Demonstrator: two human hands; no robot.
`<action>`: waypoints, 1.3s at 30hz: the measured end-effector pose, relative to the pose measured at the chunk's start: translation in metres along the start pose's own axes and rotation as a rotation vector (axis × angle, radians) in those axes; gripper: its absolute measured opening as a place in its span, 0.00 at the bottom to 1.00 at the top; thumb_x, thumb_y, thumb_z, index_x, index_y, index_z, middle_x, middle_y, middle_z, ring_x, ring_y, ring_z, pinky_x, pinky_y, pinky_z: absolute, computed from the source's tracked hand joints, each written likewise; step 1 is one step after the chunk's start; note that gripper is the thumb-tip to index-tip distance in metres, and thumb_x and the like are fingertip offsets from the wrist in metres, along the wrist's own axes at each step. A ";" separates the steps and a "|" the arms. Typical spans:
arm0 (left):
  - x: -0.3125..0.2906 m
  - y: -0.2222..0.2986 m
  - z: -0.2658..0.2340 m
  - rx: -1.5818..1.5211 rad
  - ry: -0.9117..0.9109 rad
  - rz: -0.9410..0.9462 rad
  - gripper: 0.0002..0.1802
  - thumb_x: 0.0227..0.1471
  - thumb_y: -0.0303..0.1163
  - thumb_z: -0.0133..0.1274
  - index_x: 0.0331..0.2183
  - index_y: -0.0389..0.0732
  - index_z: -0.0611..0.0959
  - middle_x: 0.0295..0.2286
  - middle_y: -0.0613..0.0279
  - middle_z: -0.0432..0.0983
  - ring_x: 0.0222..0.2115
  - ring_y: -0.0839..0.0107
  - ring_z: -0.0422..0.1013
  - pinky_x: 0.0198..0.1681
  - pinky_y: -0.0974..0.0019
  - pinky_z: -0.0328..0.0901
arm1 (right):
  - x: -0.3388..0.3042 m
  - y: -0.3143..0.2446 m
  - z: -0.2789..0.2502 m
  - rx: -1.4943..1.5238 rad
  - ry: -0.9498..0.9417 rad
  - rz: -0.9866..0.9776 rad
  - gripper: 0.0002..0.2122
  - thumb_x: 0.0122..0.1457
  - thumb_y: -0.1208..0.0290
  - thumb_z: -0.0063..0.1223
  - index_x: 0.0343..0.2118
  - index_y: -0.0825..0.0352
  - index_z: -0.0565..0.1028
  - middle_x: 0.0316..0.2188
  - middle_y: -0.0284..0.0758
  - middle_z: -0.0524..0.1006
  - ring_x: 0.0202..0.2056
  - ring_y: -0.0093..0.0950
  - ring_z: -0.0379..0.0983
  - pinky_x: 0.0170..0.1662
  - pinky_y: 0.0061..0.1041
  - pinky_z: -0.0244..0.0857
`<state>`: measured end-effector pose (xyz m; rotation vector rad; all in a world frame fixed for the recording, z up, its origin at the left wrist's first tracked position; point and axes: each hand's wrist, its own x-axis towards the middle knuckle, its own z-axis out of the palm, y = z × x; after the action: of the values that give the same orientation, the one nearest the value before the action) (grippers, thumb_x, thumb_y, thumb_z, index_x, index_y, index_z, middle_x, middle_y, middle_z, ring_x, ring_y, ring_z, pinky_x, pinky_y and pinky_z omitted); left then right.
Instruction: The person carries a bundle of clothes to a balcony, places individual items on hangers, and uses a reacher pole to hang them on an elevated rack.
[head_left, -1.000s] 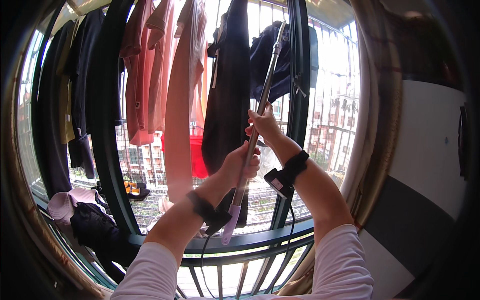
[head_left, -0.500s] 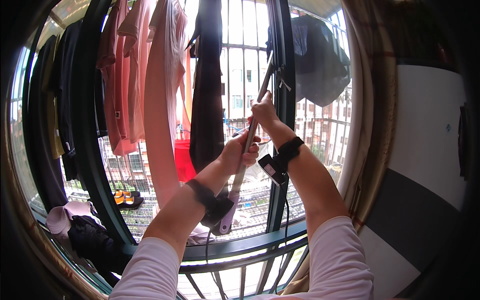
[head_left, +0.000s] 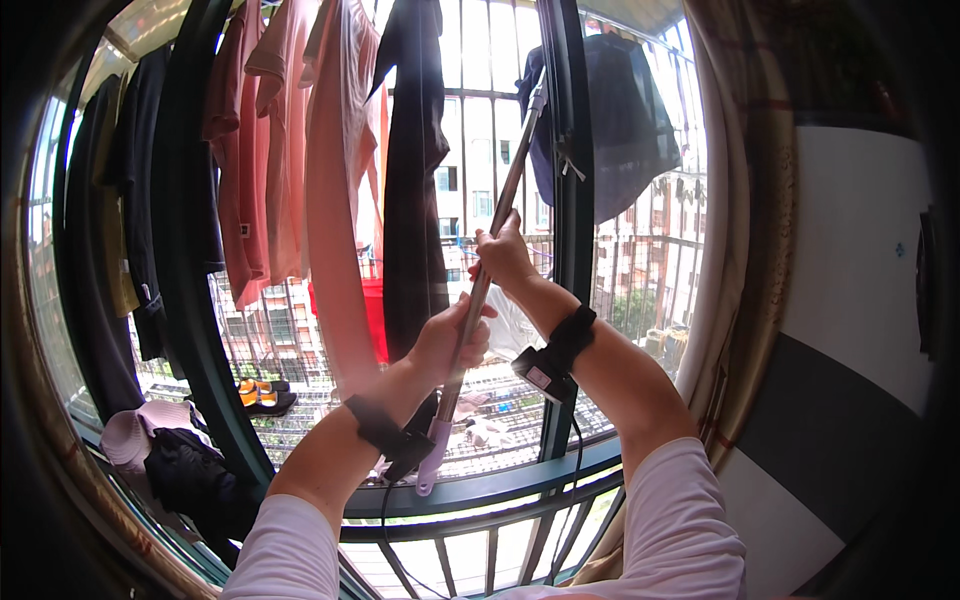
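Observation:
A long metal clothes pole [head_left: 511,182] with a pale purple handle end slants up and to the right in front of me. My left hand [head_left: 450,338] is closed round its lower shaft, just above the purple part. Higher up, my right hand [head_left: 507,256] is wrapped round the same shaft. The pole's upper end reaches a dark blue garment [head_left: 628,125] hanging beyond the window frame; whether it is hooked there I cannot tell. Left of the pole hang a long black garment [head_left: 413,190] and several pink garments [head_left: 340,150].
A dark green window frame [head_left: 572,230] stands right beside the pole's upper half. Window bars enclose the space outside. A light pink hat [head_left: 128,440] and a black bundle [head_left: 190,470] lie at lower left. Shoes [head_left: 262,395] rest outside; a curtain [head_left: 750,250] hangs at right.
Both hands and the pole's lower end have moved down and left. The dark blue garment has shifted left, with part of it now showing left of the frame post. The other clothes sway slightly.

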<state>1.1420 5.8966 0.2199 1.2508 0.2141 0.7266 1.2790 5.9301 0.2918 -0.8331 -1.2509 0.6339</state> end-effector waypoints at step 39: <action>-0.083 -0.068 0.032 -0.003 0.294 0.250 0.28 0.55 0.59 0.28 0.28 0.43 0.69 0.11 0.68 0.57 0.09 0.77 0.56 0.12 0.73 0.56 | -0.076 -0.029 0.037 -0.039 -0.214 -0.126 0.15 0.56 0.62 0.47 0.36 0.68 0.59 0.18 0.40 0.71 0.18 0.32 0.72 0.20 0.31 0.67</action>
<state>1.1217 5.8125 0.1487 1.1766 0.2997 1.1282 1.2256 5.8597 0.2767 -0.7261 -1.5017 0.6098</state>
